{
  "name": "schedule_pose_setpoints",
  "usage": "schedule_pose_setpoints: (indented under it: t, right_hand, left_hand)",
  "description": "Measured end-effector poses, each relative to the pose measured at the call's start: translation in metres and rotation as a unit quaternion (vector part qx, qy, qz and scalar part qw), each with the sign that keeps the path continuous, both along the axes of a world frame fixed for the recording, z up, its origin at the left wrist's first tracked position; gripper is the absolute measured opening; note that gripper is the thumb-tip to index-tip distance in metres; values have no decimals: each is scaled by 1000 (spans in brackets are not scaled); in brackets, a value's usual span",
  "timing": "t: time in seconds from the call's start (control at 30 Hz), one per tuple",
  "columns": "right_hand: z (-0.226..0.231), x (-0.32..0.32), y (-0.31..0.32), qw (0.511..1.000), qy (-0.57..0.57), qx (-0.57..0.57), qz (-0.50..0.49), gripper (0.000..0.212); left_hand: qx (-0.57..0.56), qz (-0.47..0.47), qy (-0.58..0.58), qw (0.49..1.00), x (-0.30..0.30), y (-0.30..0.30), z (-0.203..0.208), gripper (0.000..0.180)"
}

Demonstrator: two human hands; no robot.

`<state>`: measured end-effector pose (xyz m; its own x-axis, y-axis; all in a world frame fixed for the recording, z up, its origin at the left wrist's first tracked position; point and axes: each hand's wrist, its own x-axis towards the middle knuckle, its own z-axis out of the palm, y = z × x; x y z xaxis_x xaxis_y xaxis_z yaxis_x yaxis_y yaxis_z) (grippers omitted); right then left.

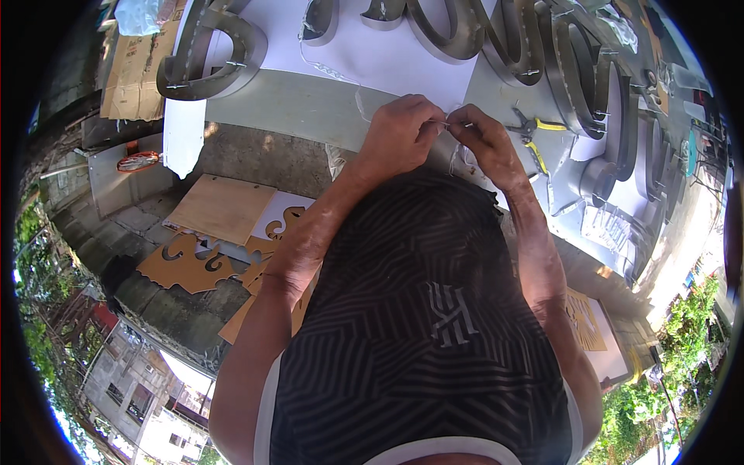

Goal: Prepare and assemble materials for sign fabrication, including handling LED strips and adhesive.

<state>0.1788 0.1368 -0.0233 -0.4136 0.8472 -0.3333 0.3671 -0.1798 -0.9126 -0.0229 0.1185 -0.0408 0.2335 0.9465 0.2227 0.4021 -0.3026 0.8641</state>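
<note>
Over the near edge of the table, my left hand (401, 133) and my right hand (487, 146) meet with fingertips pinched together. A thin pale wire (446, 124) runs between them, its ends hidden in the fingers. Loose whitish wire (459, 160) hangs below my right hand. Beyond my left hand, a chain of small clear modules on wire (329, 71) trails out of a hollow grey metal letter (319, 23). Right of my right hand lie pliers with yellow handles (535, 128), jaws apart, on the grey tabletop (310, 105).
Large metal letter shells, one curved (244, 74), stand on white sheets along the far side and right. A cardboard box (139, 77) sits at far left. On the ground at left lie a wooden board (221, 208) and brown cut-out sheets (186, 263).
</note>
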Motion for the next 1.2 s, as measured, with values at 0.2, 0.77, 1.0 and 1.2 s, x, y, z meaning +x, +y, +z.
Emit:
schedule_pose_setpoints:
  t: [0.2, 0.77, 1.0, 1.2]
  right_hand:
    - [4, -9, -11, 972, -52, 225, -27, 22]
    - [8, -3, -10, 832, -155, 528, 74, 29]
    - [7, -3, -9, 844, -131, 515, 69, 27]
    - [10, -5, -5, 926, -114, 355, 55, 14]
  left_hand:
    - [-176, -32, -55, 982, -11, 7, 5, 13]
    - [-315, -87, -88, 941, -18, 18, 17, 22]
    - [-319, -89, -105, 938, -18, 17, 15, 23]
    - [-179, -94, -46, 978, -12, 13, 12, 18]
